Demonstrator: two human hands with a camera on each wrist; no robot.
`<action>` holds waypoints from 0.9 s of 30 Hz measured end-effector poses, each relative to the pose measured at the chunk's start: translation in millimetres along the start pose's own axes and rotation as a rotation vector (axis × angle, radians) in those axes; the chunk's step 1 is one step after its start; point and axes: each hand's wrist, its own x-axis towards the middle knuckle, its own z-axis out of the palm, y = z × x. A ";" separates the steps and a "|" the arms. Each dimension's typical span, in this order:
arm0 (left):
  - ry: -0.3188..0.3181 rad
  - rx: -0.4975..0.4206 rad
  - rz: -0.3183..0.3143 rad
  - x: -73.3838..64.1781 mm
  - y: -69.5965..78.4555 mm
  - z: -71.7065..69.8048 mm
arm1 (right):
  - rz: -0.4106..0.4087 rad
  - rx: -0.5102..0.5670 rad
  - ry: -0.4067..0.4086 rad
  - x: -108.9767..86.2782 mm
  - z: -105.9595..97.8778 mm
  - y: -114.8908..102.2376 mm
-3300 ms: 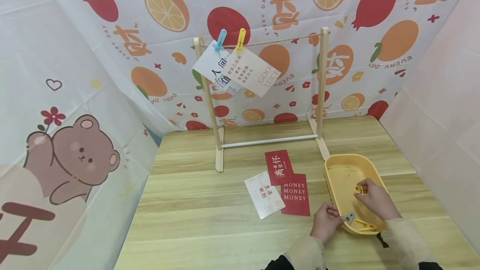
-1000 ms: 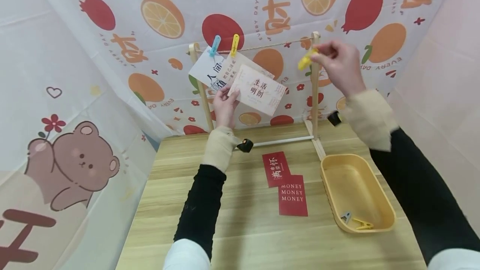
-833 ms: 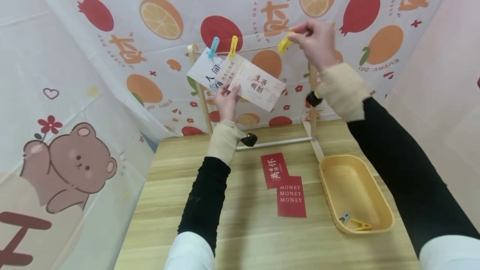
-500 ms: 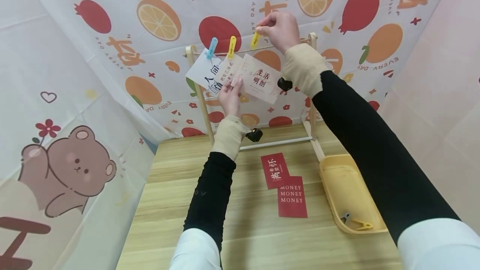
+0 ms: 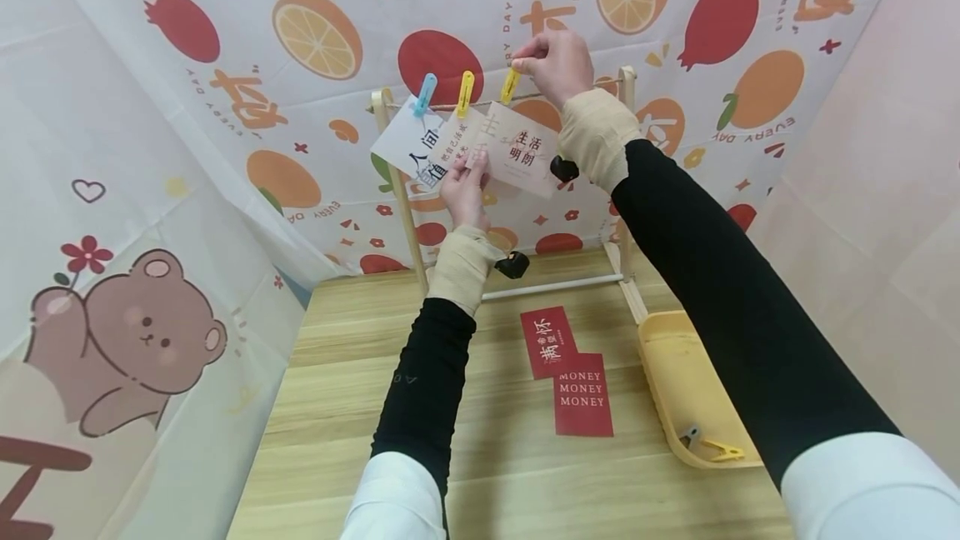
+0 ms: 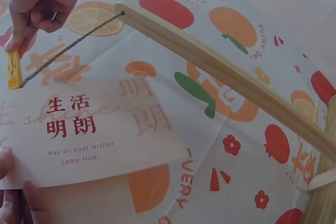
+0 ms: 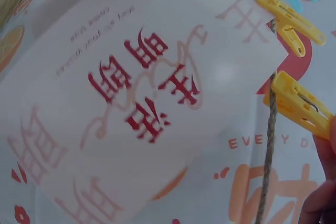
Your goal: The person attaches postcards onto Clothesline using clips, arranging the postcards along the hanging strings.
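My left hand (image 5: 465, 190) pinches a pale card (image 5: 525, 161) with red characters by its lower left edge, holding it up against the rope (image 7: 269, 150). With thumb and fingertips my right hand (image 5: 561, 65) grips a yellow clothespin (image 5: 510, 86). In the right wrist view that clothespin's jaws are at the rope, right beside the card's upper corner. To the left, a blue clothespin (image 5: 426, 94) holds a white card (image 5: 405, 140) on the rope. Another yellow clothespin (image 5: 465, 94) holds a cream card (image 5: 455, 136), partly covered by the card in my hand.
The rope spans a wooden frame (image 5: 627, 90) with a white bottom bar (image 5: 551, 286). Two overlapping red cards (image 5: 547, 340) lie on the table (image 5: 337, 407). At the right, a yellow basket (image 5: 652, 382) holds a grey clothespin (image 5: 690, 435) and a yellow one, partly behind my right arm.
The pale card was picked up from the table and raised to the rope. My right hand took a yellow clothespin from the basket and carried it up and left to the card's corner.
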 end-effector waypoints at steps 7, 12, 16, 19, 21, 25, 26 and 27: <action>0.007 0.010 -0.023 2.5 0.5 -1.4 | 0.071 0.139 -0.045 1.1 -0.2 1.2; -0.008 0.028 -0.027 0.7 4.4 1.1 | 0.040 0.038 -0.060 2.6 1.6 1.6; -0.017 0.003 -0.014 -1.4 4.2 3.9 | 0.003 -0.050 -0.060 2.3 2.5 2.9; -0.021 -0.007 -0.015 -1.1 2.9 3.9 | 0.008 -0.038 -0.092 2.2 2.1 2.9; -0.020 -0.006 -0.017 -1.5 2.2 3.0 | 0.022 -0.003 -0.129 1.5 2.1 3.0; 0.017 -0.023 0.020 -6.5 2.5 1.5 | 0.037 0.094 -0.208 -2.3 0.6 3.7; 0.035 -0.025 0.039 -8.7 2.3 0.8 | 0.038 0.120 -0.219 -4.6 -0.6 4.3; 0.057 -0.025 0.066 -11.5 1.9 -0.4 | 0.022 0.126 -0.227 -7.9 -2.2 5.7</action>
